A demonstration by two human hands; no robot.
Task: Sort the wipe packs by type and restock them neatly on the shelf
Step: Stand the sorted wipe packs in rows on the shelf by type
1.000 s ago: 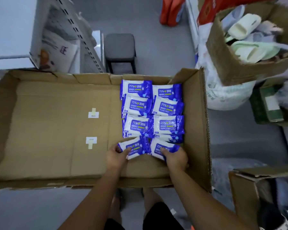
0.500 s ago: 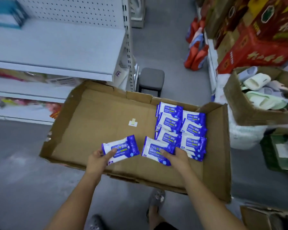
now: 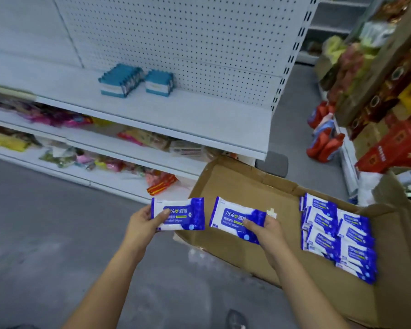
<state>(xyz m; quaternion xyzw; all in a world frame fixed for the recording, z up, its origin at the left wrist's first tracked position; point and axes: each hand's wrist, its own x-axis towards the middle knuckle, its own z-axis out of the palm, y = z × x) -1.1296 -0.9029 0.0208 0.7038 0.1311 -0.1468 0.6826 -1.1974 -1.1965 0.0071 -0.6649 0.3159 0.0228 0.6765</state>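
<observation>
My left hand (image 3: 140, 224) grips one blue wipe pack (image 3: 183, 213) and my right hand (image 3: 266, 231) a second pack (image 3: 235, 218), held apart and label-up, clear of the carton (image 3: 247, 186) at 4 o'clock, presumably bound for the shelf (image 3: 176, 115) at 12 o'clock, beside the teal packs (image 3: 133, 83).

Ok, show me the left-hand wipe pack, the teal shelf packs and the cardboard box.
left-hand wipe pack (image 3: 188, 217), head view, blue front label.
teal shelf packs (image 3: 121, 79), head view, top of larger group.
cardboard box (image 3: 235, 186), head view, bare floor.
</observation>
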